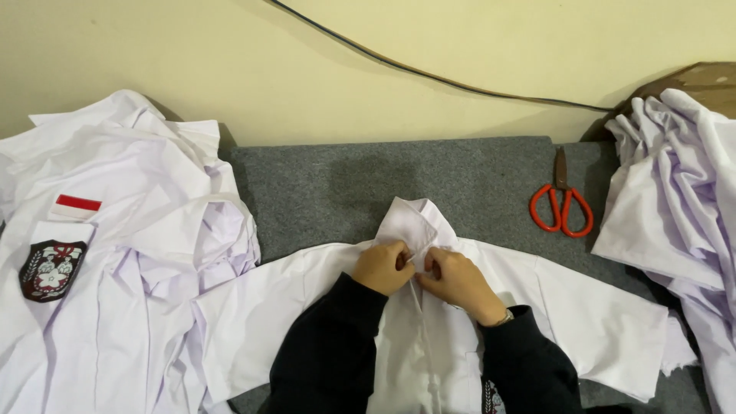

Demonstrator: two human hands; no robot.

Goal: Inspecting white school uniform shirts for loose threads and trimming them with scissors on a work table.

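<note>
Both hands pinch the placket just below the collar of one white shirt (429, 307) spread flat on the grey bench (322, 184): left hand (382, 267) and right hand (454, 277) closed on cloth, seemingly fastening the top button. Next likely calls for the button below. One pair of red scissors (562, 205) lies right of the collar; two heaps, left pile (115, 268) and right pile (675, 207), flank the shirt

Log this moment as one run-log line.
left hand: pinching shirt at collar | right hand: pinching same placket | scissors: idle on grey mat | shirt piles: both sides
</note>
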